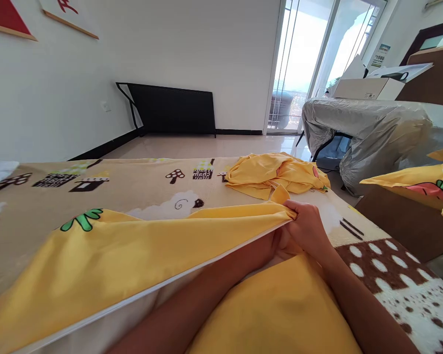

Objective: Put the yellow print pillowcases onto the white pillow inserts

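Note:
A yellow pillowcase (140, 246) with a green leaf print lies across the patterned blanket (140, 187) in front of me. My right hand (308, 228) is closed, pinching the far corner of the pillowcase's open edge. My left forearm reaches inside the opening, and my left hand (276, 243) sits just under that corner, mostly covered by the fabric, its fingers hidden. A yellow pillow (276, 309) lies under my arms near the bottom of the view.
A crumpled yellow cloth (276, 174) lies further back on the blanket. To the right stand a table under a silver cover (369, 132), a cardboard box (365, 88), and another yellow pillow (424, 187) on a brown surface. A black panel (173, 108) leans on the wall.

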`<state>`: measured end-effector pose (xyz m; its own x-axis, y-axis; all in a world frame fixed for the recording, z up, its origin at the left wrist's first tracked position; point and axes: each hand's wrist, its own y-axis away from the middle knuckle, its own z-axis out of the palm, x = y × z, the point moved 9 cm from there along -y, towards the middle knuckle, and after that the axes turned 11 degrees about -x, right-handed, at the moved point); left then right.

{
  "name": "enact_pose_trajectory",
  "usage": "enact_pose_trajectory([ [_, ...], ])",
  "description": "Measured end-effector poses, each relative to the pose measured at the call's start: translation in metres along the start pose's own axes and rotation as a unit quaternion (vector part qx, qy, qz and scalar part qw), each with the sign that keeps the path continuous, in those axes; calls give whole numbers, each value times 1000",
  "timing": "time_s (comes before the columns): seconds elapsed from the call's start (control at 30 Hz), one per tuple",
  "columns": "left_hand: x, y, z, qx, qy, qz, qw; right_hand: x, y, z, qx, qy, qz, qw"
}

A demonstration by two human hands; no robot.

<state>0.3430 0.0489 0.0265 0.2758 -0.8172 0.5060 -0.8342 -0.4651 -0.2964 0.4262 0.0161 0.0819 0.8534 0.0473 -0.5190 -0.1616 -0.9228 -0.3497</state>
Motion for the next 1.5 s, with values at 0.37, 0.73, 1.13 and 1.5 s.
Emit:
enact_pose_trajectory([
  [0.37,19,1,-17,-34,-38,23,998,24,-8,-7,52,-100,3,994],
  [0.73,16,4,-8,-63,-30,24,997,25,-9,-3,30,-71,-7,997],
  [1.13,19,7,1,-138,-51,70,987,20,-10,-7,58,-42,-44,996],
  [1.5,18,19,-11,-28,-9,87,996,19,-12,-1,10,-35,-14,999],
])
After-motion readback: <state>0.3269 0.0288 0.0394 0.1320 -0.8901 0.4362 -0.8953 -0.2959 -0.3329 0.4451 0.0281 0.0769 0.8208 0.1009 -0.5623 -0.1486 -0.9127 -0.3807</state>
